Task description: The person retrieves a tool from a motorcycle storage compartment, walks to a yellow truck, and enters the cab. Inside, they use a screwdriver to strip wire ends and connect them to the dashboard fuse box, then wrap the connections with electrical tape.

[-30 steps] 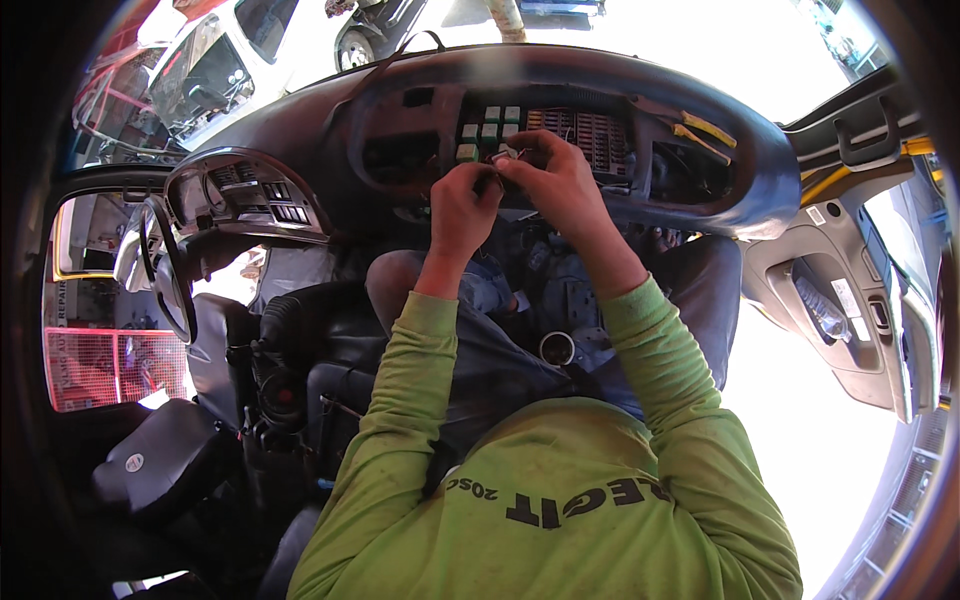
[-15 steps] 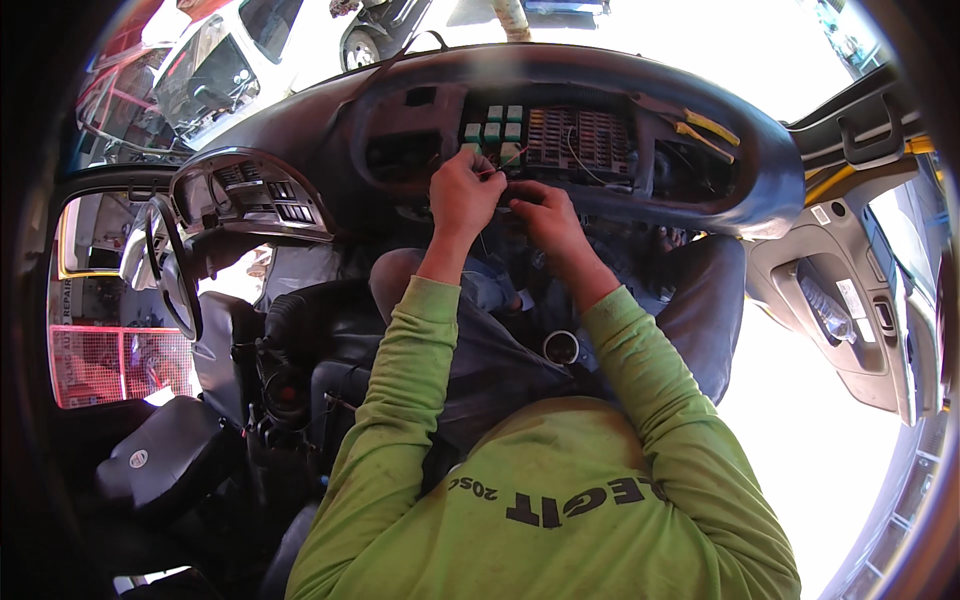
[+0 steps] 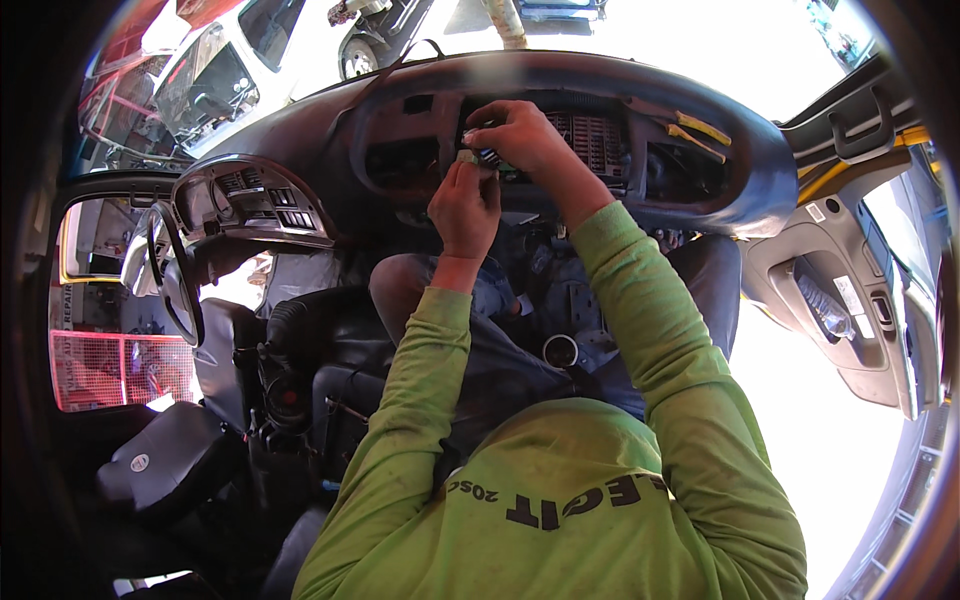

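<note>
Both my hands are raised to the open dashboard panel, side by side over the green relays that sit left of the fuse block (image 3: pixel 592 142). My left hand (image 3: pixel 466 212) is closed, its fingertips pinched at a small pale green piece (image 3: pixel 467 157), possibly a relay. Just above and to the right, my right hand (image 3: pixel 522 136) reaches across with curled fingers, closed over the relay area. What lies in its fingers is too small and covered to make out. Most of the relays are hidden behind this hand.
Yellow-handled pliers (image 3: pixel 703 130) lie on the dashboard to the right. A round cup-like opening (image 3: pixel 560 350) shows between my legs. The steering wheel (image 3: pixel 172 270) and instrument cluster (image 3: pixel 252 200) are at left; at right an open door (image 3: pixel 835 290).
My right hand has moved up and left onto the relays, now covering them. My left hand has dropped slightly and turned, its fingers pointing up at the pale green piece.
</note>
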`<state>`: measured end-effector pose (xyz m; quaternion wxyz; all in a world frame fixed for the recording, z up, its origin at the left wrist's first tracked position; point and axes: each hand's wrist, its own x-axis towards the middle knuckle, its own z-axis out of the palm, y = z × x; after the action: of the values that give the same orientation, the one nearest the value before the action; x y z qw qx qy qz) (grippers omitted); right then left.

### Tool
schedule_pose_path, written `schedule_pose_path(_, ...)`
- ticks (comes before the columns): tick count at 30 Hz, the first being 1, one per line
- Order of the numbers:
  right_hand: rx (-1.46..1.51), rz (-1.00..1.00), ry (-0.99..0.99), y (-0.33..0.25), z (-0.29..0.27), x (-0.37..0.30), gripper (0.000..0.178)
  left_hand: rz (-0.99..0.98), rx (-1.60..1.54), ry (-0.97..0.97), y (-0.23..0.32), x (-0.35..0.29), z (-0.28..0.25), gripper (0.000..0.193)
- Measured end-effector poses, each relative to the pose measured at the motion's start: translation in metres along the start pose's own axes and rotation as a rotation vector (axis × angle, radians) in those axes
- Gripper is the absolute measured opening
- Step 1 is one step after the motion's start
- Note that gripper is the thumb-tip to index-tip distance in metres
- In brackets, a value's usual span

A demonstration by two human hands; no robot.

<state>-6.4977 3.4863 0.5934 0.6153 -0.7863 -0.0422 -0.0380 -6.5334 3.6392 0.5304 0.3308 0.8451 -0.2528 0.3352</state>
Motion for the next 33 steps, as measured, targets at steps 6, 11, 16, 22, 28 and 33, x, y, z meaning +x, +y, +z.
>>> schedule_pose_path(6, 0.388, -0.011, 0.166, -0.002, -0.005, -0.079, 0.042, -0.401, -0.409, -0.226, -0.004, 0.001, -0.002, 0.010)
schedule_pose_path(11, 0.653, 0.303, 0.179, 0.032, 0.008, -0.116, 0.038, -0.732, -0.668, -0.447, -0.014, 0.015, -0.012, 0.017)
schedule_pose_path(16, 0.656, 0.348, 0.182, 0.072, 0.035, -0.105, 0.034, -0.659, -0.493, -0.507, -0.014, 0.024, -0.013, 0.022)
schedule_pose_path(22, 0.830, 0.332, 0.115, 0.097, 0.056, -0.097, 0.031, -0.529, -0.089, -0.635, -0.018, 0.036, -0.020, 0.025)
schedule_pose_path(28, 0.164, 0.103, 0.248, 0.084, 0.046, -0.091, 0.028, -0.377, -0.013, -0.438, -0.008, 0.031, -0.015, 0.013)
schedule_pose_path(33, -0.156, -0.186, 0.352, 0.043, 0.015, -0.050, 0.036, -0.006, 0.127, -0.227, 0.006, 0.019, -0.011, 0.015)
